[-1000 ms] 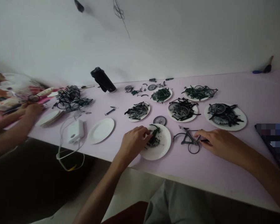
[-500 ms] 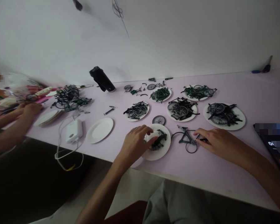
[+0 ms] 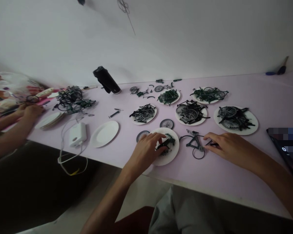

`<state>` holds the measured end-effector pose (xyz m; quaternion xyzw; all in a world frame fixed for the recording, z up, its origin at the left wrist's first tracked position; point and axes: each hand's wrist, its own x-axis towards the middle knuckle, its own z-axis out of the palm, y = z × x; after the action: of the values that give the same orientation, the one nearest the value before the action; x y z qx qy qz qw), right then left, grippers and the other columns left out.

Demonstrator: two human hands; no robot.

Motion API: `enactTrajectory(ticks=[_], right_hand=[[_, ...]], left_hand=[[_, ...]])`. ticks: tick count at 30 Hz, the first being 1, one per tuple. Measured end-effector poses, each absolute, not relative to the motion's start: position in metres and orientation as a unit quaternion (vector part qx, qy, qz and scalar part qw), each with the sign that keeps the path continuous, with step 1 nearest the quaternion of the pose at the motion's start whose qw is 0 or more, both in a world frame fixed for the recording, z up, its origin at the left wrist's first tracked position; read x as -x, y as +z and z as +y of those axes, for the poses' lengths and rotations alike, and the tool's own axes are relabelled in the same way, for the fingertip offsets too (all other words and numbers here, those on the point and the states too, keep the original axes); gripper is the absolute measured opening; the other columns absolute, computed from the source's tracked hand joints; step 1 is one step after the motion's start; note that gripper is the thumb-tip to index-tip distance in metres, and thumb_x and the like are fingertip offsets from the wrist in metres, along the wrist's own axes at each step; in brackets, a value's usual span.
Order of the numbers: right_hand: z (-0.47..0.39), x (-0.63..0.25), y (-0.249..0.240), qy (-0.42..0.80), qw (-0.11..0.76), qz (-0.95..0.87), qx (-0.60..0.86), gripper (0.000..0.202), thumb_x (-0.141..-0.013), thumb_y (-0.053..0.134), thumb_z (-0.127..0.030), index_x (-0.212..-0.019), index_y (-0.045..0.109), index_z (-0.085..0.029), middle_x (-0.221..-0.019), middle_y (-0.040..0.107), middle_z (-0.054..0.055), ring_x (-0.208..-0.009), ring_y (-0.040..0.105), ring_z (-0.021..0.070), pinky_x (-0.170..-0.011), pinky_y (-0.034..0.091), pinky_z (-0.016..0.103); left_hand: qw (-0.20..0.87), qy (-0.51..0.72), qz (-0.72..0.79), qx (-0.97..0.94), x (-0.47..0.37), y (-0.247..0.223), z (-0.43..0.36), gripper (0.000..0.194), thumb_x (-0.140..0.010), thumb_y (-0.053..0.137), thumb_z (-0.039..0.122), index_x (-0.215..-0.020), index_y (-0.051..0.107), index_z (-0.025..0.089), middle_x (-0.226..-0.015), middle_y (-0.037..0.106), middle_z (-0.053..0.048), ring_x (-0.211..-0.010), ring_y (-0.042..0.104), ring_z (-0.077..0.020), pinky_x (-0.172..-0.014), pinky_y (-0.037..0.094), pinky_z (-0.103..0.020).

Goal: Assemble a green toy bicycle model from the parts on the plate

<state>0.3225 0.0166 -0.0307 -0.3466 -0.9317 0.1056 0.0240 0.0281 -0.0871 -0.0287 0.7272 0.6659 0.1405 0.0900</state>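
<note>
My left hand reaches over the rim of a white paper plate. Its thumb and fingers are curved but apart, around small dark green bicycle parts lying there. Whether the fingertips touch them is unclear. To the right of that plate, a dark green toy bicycle frame lies on the table with a thin black ring at its lower end. My right hand is closed on a slim dark piece beside the frame; its kind is not clear. One loose spoked wheel lies by my left hand, another wheel behind the plate.
Several plates of parts stand behind, including a plate of black wheels. Left are a bare plate, a white adapter with cables, a black bottle and a bicycle pile. A co-worker's hands are far left; a phone lies right.
My left hand has shifted slightly down and right, further into the plate, and a wheel beside it now shows. My right hand stays at the frame, still holding the dark piece.
</note>
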Motion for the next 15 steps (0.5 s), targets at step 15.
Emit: enactTrajectory(ticks=[15], right_hand=[[0.015,-0.325,-0.033,0.067,0.094,-0.945,0.306,0.018,-0.094,0.055,-0.022,-0.107,0.068,-0.020,-0.076,0.076,0.003,-0.062,0.070,0.0190,-0.055,0.042,0.027]], left_hand=[[0.162,0.249,0.659,-0.691,0.000,-0.011,-0.082,0.018,-0.096,0.058,0.034,-0.098,0.065,0.018,-0.084,0.068,-0.002,-0.069,0.062,-0.0135,-0.061,0.050,-0.024]])
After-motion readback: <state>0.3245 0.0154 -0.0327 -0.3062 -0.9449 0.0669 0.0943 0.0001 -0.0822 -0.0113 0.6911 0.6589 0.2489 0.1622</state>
